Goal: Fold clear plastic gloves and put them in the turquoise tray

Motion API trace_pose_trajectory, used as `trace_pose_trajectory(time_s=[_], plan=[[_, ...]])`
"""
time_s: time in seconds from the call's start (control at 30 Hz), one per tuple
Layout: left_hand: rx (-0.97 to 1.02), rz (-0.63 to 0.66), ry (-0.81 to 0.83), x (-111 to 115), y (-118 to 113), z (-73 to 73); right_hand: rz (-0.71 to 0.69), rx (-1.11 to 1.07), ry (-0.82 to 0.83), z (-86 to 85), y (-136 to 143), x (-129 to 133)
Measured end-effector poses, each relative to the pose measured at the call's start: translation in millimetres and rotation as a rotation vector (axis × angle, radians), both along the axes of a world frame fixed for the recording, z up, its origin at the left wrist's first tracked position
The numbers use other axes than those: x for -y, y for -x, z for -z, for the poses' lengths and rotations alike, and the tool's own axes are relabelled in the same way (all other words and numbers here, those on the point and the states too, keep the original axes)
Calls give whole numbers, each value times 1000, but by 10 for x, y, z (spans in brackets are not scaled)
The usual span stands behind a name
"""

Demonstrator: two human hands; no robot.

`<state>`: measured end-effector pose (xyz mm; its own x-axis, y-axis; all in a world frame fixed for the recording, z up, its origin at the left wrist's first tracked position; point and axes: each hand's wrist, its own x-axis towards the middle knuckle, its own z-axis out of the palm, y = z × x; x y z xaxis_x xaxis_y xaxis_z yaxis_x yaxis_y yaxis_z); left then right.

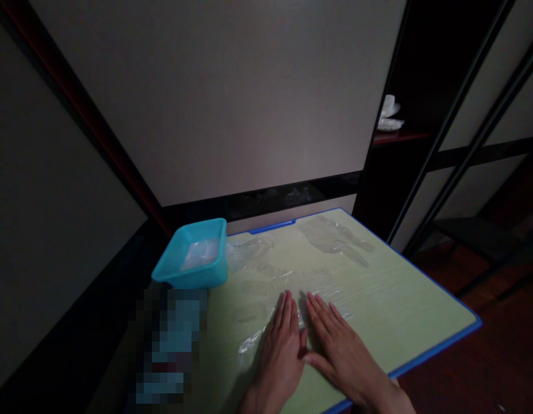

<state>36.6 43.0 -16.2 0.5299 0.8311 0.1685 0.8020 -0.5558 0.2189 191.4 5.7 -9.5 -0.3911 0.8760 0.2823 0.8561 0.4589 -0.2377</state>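
Note:
My left hand [282, 351] lies flat, fingers stretched forward, on a sheet of thin clear plastic [251, 344]. Beside it my right hand [335, 345] is also flat, fingers out, pressing on the same plastic; the thumbs nearly meet. Just beyond my fingertips the wrinkled film spreads on, with glove-like finger shapes at its left. Farther back to the right, a clear disposable plastic glove [330, 238] lies flat with its fingers toward the right. Another crumpled piece of clear plastic [251, 253] rests by the basin. What lies under my palms is hidden.
The pale green tabletop [399, 310] has a raised blue edge. A turquoise plastic basin [210, 276] with clear plastic inside stands at the back left. Pixel blocks hide an item [173, 345] in front of it. Cabinet panels [257, 103] rise behind; a dark chair [473, 236] is at right.

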Motion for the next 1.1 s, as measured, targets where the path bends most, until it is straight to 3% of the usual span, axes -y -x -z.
trace_pose_trajectory(time_s=[0.4,0.6,0.73,0.9,1.1], plan=[[-117,28,-92,-21,21,12,-11,53,41,64,21,-2],[-47,41,-140,-41,44,58,-10,11,27,72,26,6],[-7,51,-165,14,86,-3,-14,11,49,39,-55,18],[1,97,-311,125,308,-85,9,28,42,-3,-278,-50],[33,67,-418,200,662,-36,-31,72,-24,-4,-452,26]])
